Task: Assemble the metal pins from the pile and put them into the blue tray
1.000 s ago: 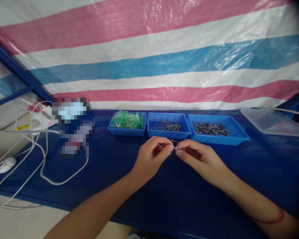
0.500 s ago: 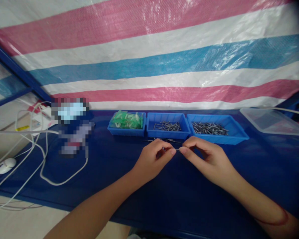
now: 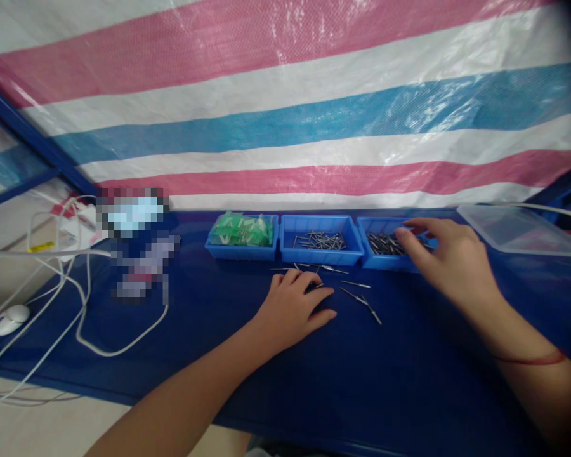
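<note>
My left hand rests on the blue table, fingers loosely spread and flat over a few thin metal pins that lie scattered in front of the middle bin. My right hand reaches over the right blue bin of small dark metal pieces, fingers stretched out above them, holding nothing that I can see. The middle blue bin holds loose metal pins. The left blue bin holds green plastic parts.
A clear plastic lid or tray lies at the far right. White cables and a white mouse-like device lie at the left, beside a blurred-out object. A striped tarp hangs behind the table.
Both hands were pinched together on a small pin between them. They have parted: the left sank flat to the table and the right moved up and right over the right bin.
</note>
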`<state>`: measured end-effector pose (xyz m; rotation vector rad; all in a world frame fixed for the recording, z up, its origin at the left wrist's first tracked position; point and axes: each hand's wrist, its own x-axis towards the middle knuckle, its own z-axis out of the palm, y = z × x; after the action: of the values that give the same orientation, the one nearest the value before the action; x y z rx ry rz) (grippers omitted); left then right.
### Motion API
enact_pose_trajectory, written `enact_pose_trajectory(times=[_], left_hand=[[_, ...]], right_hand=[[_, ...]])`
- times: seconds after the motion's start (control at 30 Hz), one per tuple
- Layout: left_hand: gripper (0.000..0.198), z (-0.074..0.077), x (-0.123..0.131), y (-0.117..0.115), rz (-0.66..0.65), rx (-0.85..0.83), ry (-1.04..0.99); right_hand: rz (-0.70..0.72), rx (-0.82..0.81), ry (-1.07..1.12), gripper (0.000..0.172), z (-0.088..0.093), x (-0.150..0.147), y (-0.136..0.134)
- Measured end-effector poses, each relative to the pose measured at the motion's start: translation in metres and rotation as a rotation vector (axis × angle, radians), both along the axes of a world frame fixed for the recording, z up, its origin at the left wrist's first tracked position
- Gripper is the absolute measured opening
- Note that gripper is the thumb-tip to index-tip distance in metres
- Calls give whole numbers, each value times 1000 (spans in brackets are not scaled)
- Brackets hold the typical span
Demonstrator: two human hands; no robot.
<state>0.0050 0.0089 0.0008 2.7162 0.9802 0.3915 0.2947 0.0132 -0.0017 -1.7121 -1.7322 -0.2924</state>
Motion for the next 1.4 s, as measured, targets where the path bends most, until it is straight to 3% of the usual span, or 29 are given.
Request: enact_pose_trajectory(times=[0.1, 0.23, 0.43, 0.57, 0.67, 0.87, 1.03, 1.4], left_hand=[[25, -1, 1, 0, 1, 4, 33], [18, -1, 2, -1, 13, 8, 23], [14, 3, 4, -1, 60, -8, -85], [13, 7, 4, 1, 110, -74, -326], [12, 10, 4, -1, 160, -133, -491], [10, 15, 4, -7, 202, -257, -642], [8, 11, 6, -8, 196, -341, -655], [20, 12, 9, -10, 69, -416, -555]], right_hand=[[-97, -23, -4, 29, 6, -14, -8], [-23, 33, -19, 22, 18, -34, -19], [221, 118, 19, 13, 25, -52, -24], [505, -44, 229, 11, 17, -72, -31], [613, -204, 335, 16, 10, -87, -36], [596, -360, 592, 17, 11, -94, -37], [506, -362, 761, 23, 14, -93, -39], [590, -241, 598, 12, 12, -93, -43]])
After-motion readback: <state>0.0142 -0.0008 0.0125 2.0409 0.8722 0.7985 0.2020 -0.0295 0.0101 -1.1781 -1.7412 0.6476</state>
